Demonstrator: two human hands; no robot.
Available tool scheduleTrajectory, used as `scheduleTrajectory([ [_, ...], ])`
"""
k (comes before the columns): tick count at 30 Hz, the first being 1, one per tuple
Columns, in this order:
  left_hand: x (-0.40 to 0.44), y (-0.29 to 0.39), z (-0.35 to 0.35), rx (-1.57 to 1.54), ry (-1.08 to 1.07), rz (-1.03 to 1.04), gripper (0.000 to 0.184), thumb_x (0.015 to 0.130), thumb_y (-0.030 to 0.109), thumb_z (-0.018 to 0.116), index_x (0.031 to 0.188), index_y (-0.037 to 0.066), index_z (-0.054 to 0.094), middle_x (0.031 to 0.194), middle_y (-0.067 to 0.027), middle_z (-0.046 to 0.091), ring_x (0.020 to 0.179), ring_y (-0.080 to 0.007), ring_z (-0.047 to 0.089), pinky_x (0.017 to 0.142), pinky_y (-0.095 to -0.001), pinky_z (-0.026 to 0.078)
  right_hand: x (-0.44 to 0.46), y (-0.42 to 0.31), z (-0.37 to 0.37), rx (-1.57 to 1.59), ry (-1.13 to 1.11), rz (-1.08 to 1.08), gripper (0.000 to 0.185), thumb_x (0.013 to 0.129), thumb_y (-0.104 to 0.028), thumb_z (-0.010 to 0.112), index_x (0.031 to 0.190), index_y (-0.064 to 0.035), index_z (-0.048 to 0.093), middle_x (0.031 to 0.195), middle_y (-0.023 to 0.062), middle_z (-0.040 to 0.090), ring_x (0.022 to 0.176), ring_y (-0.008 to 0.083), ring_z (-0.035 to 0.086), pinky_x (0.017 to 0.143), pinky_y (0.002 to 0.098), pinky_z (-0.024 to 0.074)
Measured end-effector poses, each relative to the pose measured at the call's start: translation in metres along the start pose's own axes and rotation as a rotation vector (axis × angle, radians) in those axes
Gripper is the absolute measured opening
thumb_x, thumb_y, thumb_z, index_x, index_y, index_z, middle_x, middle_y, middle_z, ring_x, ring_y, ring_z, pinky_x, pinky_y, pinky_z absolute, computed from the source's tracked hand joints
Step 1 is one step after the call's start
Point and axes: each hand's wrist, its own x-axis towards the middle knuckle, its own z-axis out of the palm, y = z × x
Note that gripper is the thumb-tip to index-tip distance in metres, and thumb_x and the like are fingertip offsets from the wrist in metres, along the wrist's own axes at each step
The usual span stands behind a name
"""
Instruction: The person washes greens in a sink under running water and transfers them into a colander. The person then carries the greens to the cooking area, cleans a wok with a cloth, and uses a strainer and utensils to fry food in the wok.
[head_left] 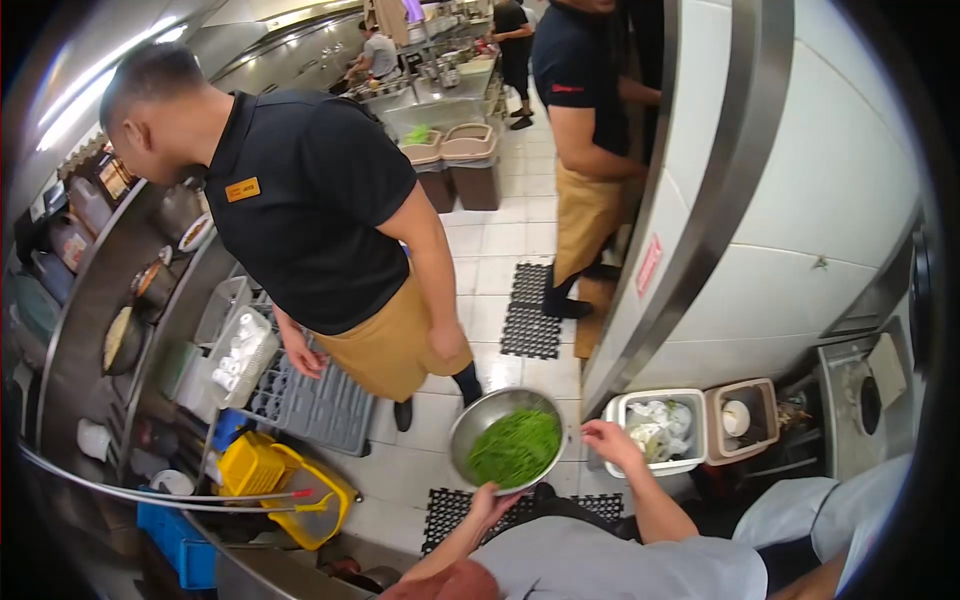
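A round metal bowl (462, 419) filled with chopped green vegetables (515, 447) is held low in front of me. My left hand (492, 503) grips its near rim from below, the fingers partly hidden under the bowl. To the right of the bowl, apart from it, my right hand (608, 440) is raised with its fingers bent together; whether anything small is between them cannot be made out. Just beyond that hand stands a white bin (614, 412) holding pale, crumpled waste.
A person in a black shirt (310, 210) stands close on the left, another (575, 130) at the doorway. Beside them are a grey crate (345, 412), a yellow mop bucket (325, 520), a brown bin (768, 405), a metal sink (835, 400) and black floor mats (530, 312).
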Motion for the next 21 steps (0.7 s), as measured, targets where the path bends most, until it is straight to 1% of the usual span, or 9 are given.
scheduleTrajectory([
  [3,0.051,0.027,0.054,0.04,-0.023,-0.026,0.052,0.081,0.007,0.039,0.13,-0.008,0.034,0.129,-0.0273,0.046,0.117,-0.0395,0.051,0.094,-0.0488,0.05,-0.006,-0.026,-0.032,0.056,0.106,0.082,0.025,0.084,-0.011,0.066,0.106,-0.0011,0.063,0.086,0.0094,0.067,0.076,0.0159,0.062,0.07,0.0296,0.0509],
  [5,0.097,0.042,0.063,0.164,-0.053,-0.106,0.052,0.081,0.009,0.039,0.13,-0.008,0.035,0.123,-0.0262,0.052,0.109,-0.0393,0.057,0.089,-0.0461,0.054,0.001,-0.024,-0.044,0.094,0.132,0.062,0.025,0.083,-0.01,0.066,0.106,-0.0008,0.063,0.087,0.0095,0.067,0.077,0.0158,0.062,0.071,0.0294,0.0507],
  [7,0.119,0.06,0.09,0.208,-0.044,-0.066,0.051,0.081,0.011,0.039,0.129,-0.008,0.038,0.117,-0.0246,0.057,0.101,-0.038,0.061,0.086,-0.0433,0.056,0.008,-0.019,-0.052,0.14,0.173,0.057,0.024,0.083,-0.009,0.066,0.106,-0.0012,0.063,0.088,0.0091,0.067,0.079,0.0162,0.062,0.072,0.0295,0.0504],
  [9,0.132,0.087,0.122,0.25,-0.044,-0.052,0.05,0.081,0.011,0.04,0.127,-0.006,0.041,0.117,-0.0231,0.057,0.103,-0.0345,0.061,0.086,-0.0426,0.055,0.02,-0.012,-0.055,0.118,0.187,0.077,0.024,0.083,-0.008,0.066,0.106,-0.0016,0.063,0.088,0.0093,0.067,0.08,0.0166,0.062,0.073,0.0296,0.0505],
  [12,0.172,0.127,0.152,0.266,-0.075,-0.013,0.044,0.083,0.011,0.04,0.124,-0.006,0.044,0.116,-0.0218,0.058,0.103,-0.0336,0.061,0.088,-0.0428,0.054,0.046,-0.003,-0.052,0.1,0.217,0.091,0.024,0.083,-0.008,0.066,0.107,-0.0029,0.063,0.089,0.0101,0.067,0.081,0.0178,0.063,0.074,0.0299,0.0505],
  [15,0.217,0.178,0.183,0.222,-0.048,-0.036,0.042,0.084,0.01,0.04,0.123,-0.005,0.044,0.116,-0.0213,0.058,0.103,-0.0339,0.061,0.088,-0.0432,0.054,0.09,0.006,-0.041,0.105,0.236,0.076,0.025,0.083,-0.009,0.066,0.107,-0.0028,0.063,0.09,0.0103,0.067,0.082,0.0182,0.063,0.074,0.0303,0.0504],
  [16,0.23,0.194,0.195,0.198,-0.036,0.032,0.043,0.084,0.01,0.04,0.124,-0.004,0.045,0.117,-0.0215,0.057,0.102,-0.0346,0.061,0.088,-0.0433,0.054,0.108,0.001,-0.041,0.108,0.188,0.104,0.024,0.084,-0.01,0.064,0.106,-0.002,0.063,0.09,0.0111,0.068,0.083,0.0181,0.064,0.074,0.0302,0.0503],
  [19,0.269,0.258,0.229,0.15,-0.042,0.051,0.042,0.084,0.01,0.041,0.124,-0.002,0.046,0.118,-0.0215,0.057,0.1,-0.0347,0.062,0.087,-0.0425,0.055,0.183,-0.014,-0.042,0.122,0.099,0.229,0.022,0.085,-0.012,0.062,0.104,-0.0016,0.065,0.091,0.0131,0.068,0.083,0.0192,0.065,0.074,0.0308,0.0507],
  [21,0.318,0.299,0.236,0.141,-0.085,0.063,0.039,0.084,0.009,0.041,0.121,-0.003,0.048,0.114,-0.0215,0.06,0.099,-0.0339,0.063,0.081,-0.0421,0.056,0.239,-0.006,-0.051,0.01,0.166,0.17,0.021,0.084,-0.012,0.063,0.103,-0.0024,0.065,0.09,0.0135,0.069,0.082,0.0201,0.066,0.074,0.0315,0.0512],
])
